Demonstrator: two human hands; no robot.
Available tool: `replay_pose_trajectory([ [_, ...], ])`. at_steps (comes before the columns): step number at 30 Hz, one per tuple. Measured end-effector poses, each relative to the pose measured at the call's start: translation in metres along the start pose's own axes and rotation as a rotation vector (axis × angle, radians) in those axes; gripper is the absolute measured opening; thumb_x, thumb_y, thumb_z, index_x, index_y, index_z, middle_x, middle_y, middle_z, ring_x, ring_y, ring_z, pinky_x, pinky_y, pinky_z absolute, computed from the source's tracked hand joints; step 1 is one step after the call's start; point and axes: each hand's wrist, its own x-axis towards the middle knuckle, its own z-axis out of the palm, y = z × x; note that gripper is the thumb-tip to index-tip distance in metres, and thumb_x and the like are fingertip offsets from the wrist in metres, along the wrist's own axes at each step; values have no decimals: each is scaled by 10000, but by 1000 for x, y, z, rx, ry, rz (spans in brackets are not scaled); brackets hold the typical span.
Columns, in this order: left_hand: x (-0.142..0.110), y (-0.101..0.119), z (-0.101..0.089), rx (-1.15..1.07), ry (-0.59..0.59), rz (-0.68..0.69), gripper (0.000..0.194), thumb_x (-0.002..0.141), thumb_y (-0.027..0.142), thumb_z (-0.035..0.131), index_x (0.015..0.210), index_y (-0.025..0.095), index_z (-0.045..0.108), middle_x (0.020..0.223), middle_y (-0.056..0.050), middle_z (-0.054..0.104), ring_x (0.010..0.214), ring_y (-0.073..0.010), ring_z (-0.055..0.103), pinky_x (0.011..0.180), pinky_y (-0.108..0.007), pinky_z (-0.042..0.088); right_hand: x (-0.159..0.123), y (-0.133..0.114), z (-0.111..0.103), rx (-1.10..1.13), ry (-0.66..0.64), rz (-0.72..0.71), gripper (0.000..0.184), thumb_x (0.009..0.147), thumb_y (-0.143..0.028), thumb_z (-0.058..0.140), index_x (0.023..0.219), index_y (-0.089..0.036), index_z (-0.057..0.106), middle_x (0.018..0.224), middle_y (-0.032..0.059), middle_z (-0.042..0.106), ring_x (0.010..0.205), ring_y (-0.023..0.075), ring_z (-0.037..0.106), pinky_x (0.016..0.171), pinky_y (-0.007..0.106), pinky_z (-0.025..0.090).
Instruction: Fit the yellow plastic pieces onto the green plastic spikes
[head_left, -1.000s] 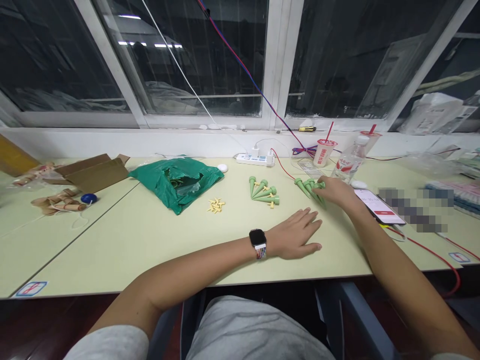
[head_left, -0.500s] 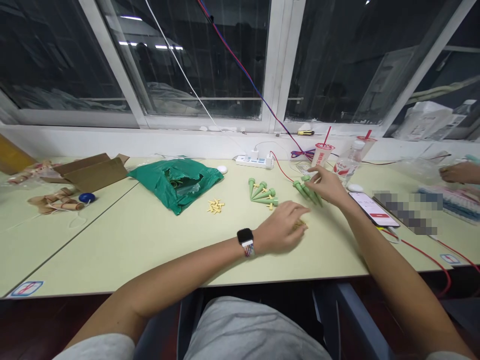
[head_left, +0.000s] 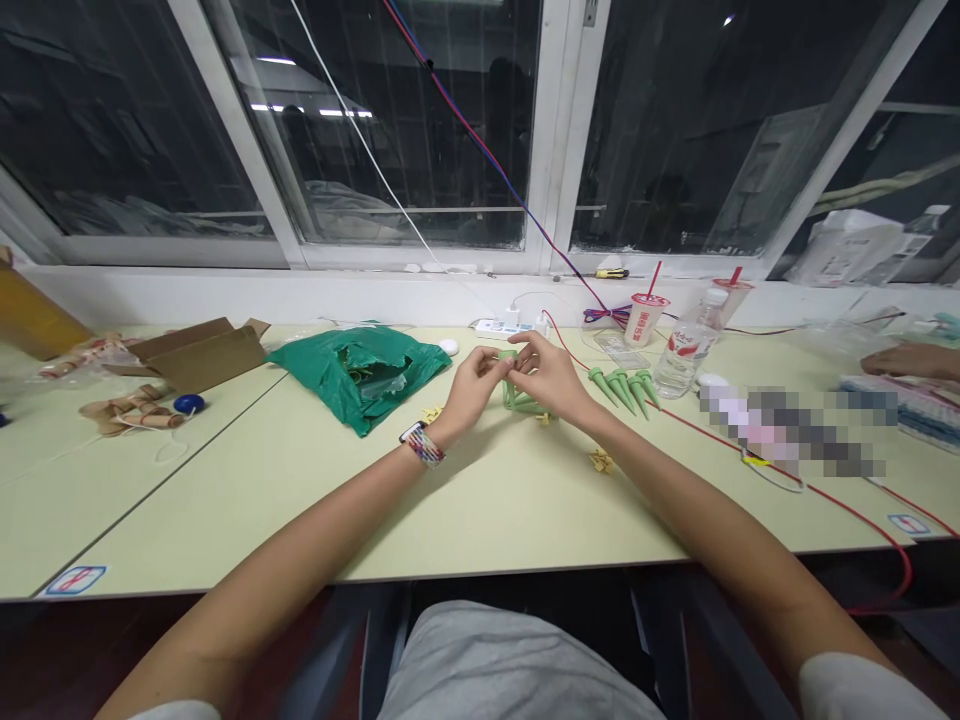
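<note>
In front of me, both hands meet at a green plastic spike (head_left: 508, 355), its cap up between their fingertips. My left hand (head_left: 474, 388), wearing a watch with a woven band, is closed on it from the left. From the other side my right hand (head_left: 553, 380) pinches at the same spike. Any small part between the fingers is hidden. Other green spikes (head_left: 525, 404) lie just behind and below the hands, partly covered. Several more green spikes (head_left: 622, 388) lie to the right. Small yellow T-shaped pieces (head_left: 601, 461) form one pile near my right forearm, with another yellow pile (head_left: 433, 412) behind my left wrist.
A torn green plastic bag (head_left: 352, 370) lies to the left, with a cardboard box (head_left: 199, 355) and wooden toys (head_left: 131, 410) beyond. Behind stand a power strip (head_left: 499, 328), a cup (head_left: 645, 318) and a bottle (head_left: 684, 350). Another person's hand (head_left: 911, 360) rests far right.
My right hand has come left from the right-hand spikes with a green spike. My left hand has left the near yellow pile and moved left and back; both hands now meet at the spike.
</note>
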Motion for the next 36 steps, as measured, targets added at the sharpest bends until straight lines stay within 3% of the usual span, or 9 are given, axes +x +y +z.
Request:
replay_pose_trajectory([
  [5,6,-9,-32,-183,130,-106,297,819,449,733,911,181,641,846,-20,672,781,-175,672,809,-338,570,-9,6,24,44,-33,-2,450,939,-377,659,1349,-247,530,974,24,740,801,188,704,778,336,568],
  [8,14,-15,-56,-244,318,-129,264,803,432,678,874,181,639,787,-23,673,693,-173,665,710,-311,572,-23,11,36,-65,-128,-22,348,957,-254,606,1302,-220,580,998,32,751,858,191,711,822,347,559],
  [11,22,-20,-78,-282,465,-209,257,844,419,618,856,167,668,708,-25,637,581,-155,609,635,-301,562,-38,15,48,-242,-265,-120,305,971,-198,578,1269,-186,638,1176,104,747,1102,250,701,956,414,554],
  [14,25,-24,-88,-314,541,-258,253,884,396,578,831,169,677,666,-24,601,537,-145,564,579,-286,549,-50,16,59,-357,-408,-277,394,1018,-238,559,1398,-143,604,1426,180,654,1355,316,591,1125,503,494],
  [18,24,-26,-89,-304,536,-273,249,898,365,548,818,169,679,677,-34,608,549,-143,566,544,-257,532,-58,15,71,-396,-527,-445,460,1084,-284,477,1504,-110,544,1609,184,518,1532,335,425,1274,533,359],
  [20,23,-26,-87,-290,504,-271,238,894,364,555,823,171,675,684,-40,622,563,-150,579,538,-253,532,-59,15,75,-395,-542,-486,453,1098,-281,446,1507,-114,548,1621,170,511,1550,330,402,1282,531,350],
  [26,21,-23,-82,-247,473,-263,218,890,363,562,828,174,651,688,-44,633,591,-164,610,554,-254,541,-59,9,75,-410,-419,-559,340,1043,-192,518,1357,-133,634,1309,175,714,1311,301,591,1133,506,488],
  [32,20,-22,-81,-239,452,-259,227,885,358,548,806,165,637,691,-34,611,582,-154,608,566,-255,533,-58,6,87,-372,-405,-652,356,1064,-228,507,1394,-144,608,1467,152,637,1374,280,533,1190,473,433],
  [36,20,-23,-83,-220,430,-264,254,882,358,521,851,152,667,690,-37,612,581,-155,602,546,-249,516,-60,10,86,-348,-408,-662,264,1064,-204,506,1265,-141,665,1304,143,702,1224,256,596,1099,421,476],
])
